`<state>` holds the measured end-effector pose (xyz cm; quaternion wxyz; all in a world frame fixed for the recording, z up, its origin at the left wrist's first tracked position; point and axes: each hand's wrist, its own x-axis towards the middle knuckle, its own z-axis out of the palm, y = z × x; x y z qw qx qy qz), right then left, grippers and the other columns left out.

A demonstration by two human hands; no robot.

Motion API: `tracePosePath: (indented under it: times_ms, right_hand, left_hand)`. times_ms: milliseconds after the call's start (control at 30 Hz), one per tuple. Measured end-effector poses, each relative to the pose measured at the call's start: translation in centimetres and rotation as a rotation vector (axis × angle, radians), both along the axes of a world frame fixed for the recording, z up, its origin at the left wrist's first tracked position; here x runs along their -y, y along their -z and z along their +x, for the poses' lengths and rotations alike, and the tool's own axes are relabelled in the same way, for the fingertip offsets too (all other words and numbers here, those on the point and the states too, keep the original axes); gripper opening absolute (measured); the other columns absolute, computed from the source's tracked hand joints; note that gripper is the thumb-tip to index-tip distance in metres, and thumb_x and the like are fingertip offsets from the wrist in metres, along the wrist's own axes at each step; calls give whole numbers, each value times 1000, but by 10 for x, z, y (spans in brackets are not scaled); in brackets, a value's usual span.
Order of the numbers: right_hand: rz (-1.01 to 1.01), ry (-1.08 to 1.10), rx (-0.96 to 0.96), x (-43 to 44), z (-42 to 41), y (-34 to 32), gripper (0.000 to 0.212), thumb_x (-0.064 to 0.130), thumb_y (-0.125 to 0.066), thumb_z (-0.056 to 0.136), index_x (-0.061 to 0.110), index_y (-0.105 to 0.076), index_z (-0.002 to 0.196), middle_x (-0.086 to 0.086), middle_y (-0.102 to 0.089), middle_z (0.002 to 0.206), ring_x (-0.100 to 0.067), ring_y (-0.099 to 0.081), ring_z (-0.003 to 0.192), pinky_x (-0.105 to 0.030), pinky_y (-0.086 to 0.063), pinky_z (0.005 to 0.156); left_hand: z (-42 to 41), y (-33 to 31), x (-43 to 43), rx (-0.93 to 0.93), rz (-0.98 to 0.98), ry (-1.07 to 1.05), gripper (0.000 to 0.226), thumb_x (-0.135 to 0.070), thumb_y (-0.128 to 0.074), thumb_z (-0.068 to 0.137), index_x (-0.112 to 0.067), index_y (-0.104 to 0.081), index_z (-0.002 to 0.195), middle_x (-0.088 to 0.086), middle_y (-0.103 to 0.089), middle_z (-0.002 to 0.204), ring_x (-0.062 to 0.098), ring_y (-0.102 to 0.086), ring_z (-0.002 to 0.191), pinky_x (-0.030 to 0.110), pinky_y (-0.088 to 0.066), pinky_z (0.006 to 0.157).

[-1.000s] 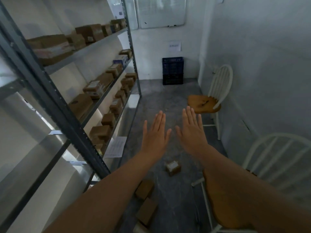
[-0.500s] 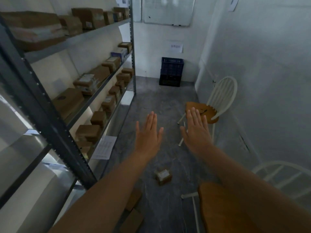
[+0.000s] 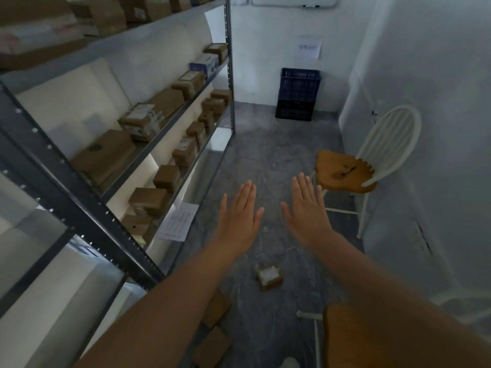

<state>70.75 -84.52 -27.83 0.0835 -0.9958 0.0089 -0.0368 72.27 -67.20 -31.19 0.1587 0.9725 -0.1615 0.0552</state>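
Hardly anything has moved: both hands stay stretched forward, and only the view has drifted slightly. Left hand [image 3: 239, 219] and right hand [image 3: 305, 213] are flat, fingers straight, holding nothing. At 6 o'clock from them, a small cardboard box [image 3: 269, 277] lies on the floor [image 3: 279, 155], well apart from both.

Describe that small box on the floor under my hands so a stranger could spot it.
From the metal shelving rack on the left, look down to the grey floor. The small cardboard box lies mid-aisle below the left hand and right hand; unlike the brown boxes by the rack's foot, it carries a white label on top.
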Motion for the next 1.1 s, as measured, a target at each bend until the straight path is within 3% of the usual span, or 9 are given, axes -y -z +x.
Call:
tracePosePath:
  times_ms: [500, 833, 1100]
  right_hand:
    - [95, -53, -128, 124, 80, 37, 66, 35, -26, 105, 4, 4, 155, -12, 10, 163, -22, 13, 150, -43, 10, 121]
    - [134, -110, -170, 106, 142, 67, 66, 33, -29, 104, 4, 3, 155, -12, 10, 163, -22, 14, 150, -43, 10, 121]
    - [25, -27, -288, 95, 215, 103, 65, 36, -24, 105, 5, 4, 155, -11, 10, 163, -21, 12, 150, -42, 11, 121]
  left_hand:
    - [57, 0, 150, -74, 44, 29, 58, -40, -18, 106, -20, 1, 157, -7, 10, 164, 5, 10, 149, 41, 10, 121]
    - [117, 29, 133, -131, 66, 17, 58, -41, -17, 105, -20, -1, 157, -6, 8, 164, 5, 11, 149, 41, 13, 120]
    - [196, 84, 111, -219, 6, -14, 58, -39, -19, 106, -18, -3, 157, -5, 6, 165, 7, 5, 150, 44, 8, 120]
